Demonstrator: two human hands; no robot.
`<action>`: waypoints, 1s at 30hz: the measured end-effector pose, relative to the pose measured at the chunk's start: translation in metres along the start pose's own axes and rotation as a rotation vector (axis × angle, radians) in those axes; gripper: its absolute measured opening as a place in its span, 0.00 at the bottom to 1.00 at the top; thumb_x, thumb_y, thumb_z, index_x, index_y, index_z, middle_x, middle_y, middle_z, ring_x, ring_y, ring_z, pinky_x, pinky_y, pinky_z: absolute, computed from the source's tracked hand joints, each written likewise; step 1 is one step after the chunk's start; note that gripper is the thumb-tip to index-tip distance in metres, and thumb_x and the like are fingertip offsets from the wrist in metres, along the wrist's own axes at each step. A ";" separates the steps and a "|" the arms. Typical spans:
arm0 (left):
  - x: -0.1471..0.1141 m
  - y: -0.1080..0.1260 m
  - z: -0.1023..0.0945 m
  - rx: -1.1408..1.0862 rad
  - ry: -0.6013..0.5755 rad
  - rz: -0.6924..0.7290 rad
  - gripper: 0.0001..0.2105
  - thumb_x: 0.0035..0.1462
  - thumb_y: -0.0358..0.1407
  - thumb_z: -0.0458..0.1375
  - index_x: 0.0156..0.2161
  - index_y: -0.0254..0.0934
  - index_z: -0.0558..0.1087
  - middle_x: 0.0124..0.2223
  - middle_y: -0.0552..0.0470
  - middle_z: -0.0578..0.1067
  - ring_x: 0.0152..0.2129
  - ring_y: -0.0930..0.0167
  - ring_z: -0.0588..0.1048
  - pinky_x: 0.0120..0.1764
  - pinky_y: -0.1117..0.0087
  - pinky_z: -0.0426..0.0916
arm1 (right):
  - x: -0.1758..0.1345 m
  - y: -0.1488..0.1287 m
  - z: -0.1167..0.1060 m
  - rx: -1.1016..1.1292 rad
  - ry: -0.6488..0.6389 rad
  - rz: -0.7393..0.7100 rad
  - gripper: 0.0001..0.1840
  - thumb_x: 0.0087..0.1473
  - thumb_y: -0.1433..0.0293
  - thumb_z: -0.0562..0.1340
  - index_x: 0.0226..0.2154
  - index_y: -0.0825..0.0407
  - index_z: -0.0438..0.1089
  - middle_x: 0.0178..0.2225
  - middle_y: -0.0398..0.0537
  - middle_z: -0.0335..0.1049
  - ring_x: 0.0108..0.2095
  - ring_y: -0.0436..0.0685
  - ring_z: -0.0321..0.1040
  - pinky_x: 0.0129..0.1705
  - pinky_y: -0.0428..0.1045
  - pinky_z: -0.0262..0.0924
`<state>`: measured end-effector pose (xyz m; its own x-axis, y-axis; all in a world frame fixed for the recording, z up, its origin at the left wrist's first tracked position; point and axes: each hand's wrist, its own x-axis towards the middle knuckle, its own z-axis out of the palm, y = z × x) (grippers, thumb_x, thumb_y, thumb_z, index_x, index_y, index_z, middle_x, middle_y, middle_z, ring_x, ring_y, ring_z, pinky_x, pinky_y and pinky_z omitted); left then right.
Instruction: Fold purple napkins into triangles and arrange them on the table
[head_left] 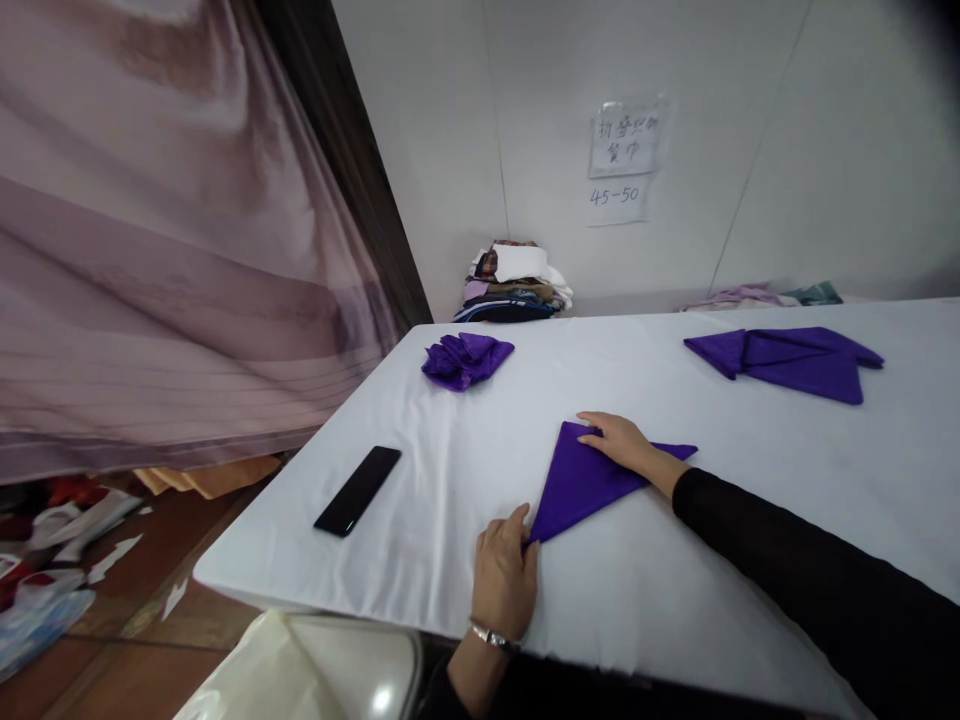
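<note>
A purple cloth napkin [581, 485], folded into a triangle, lies flat on the white-covered table [450, 560] in front of me. At its near left corner, my left hand [506, 575] is closed, with the tip of the cloth between thumb and fingers. My right hand [615, 440] rests over the napkin's far edge, its fingers stretched out toward the upper left corner and its thumb apart from them. One pointed end of the napkin sticks out to the right beyond my right wrist. Part of the far edge is hidden beneath that hand.
A purple napkin gathered into ruffles [465, 360] sits at the far left. Another folded purple napkin [795, 360] lies at the far right. A black phone [358, 490] is on the left side. Behind the table are piled clothes [517, 280]; a pink curtain [165, 230] hangs left.
</note>
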<state>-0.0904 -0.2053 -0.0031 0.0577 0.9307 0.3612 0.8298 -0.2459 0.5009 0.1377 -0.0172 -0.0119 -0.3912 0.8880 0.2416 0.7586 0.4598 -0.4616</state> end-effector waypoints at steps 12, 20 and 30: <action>-0.010 -0.001 -0.016 -0.045 0.032 -0.091 0.15 0.51 0.27 0.51 0.45 0.39 0.65 0.34 0.54 0.73 0.34 0.69 0.70 0.41 0.62 0.65 | -0.001 0.004 -0.001 0.056 -0.035 0.006 0.23 0.51 0.59 0.58 0.50 0.45 0.63 0.49 0.46 0.67 0.45 0.60 0.66 0.47 0.56 0.59; 0.001 0.016 -0.012 0.062 -0.062 -0.037 0.05 0.52 0.28 0.54 0.34 0.40 0.69 0.33 0.54 0.72 0.34 0.69 0.69 0.38 0.65 0.63 | -0.001 0.006 0.002 0.040 -0.024 -0.010 0.24 0.51 0.59 0.57 0.50 0.48 0.63 0.49 0.48 0.66 0.45 0.60 0.66 0.47 0.54 0.59; 0.041 0.037 -0.021 0.078 -0.071 0.069 0.06 0.54 0.31 0.52 0.37 0.39 0.69 0.37 0.52 0.73 0.37 0.68 0.69 0.42 0.62 0.64 | -0.001 0.003 0.002 0.034 0.009 -0.070 0.23 0.52 0.61 0.57 0.51 0.48 0.62 0.46 0.49 0.67 0.44 0.59 0.64 0.45 0.53 0.59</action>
<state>-0.0692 -0.1817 0.0464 0.1536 0.9297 0.3347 0.8628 -0.2912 0.4132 0.1396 -0.0167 -0.0152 -0.4375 0.8538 0.2822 0.7116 0.5206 -0.4717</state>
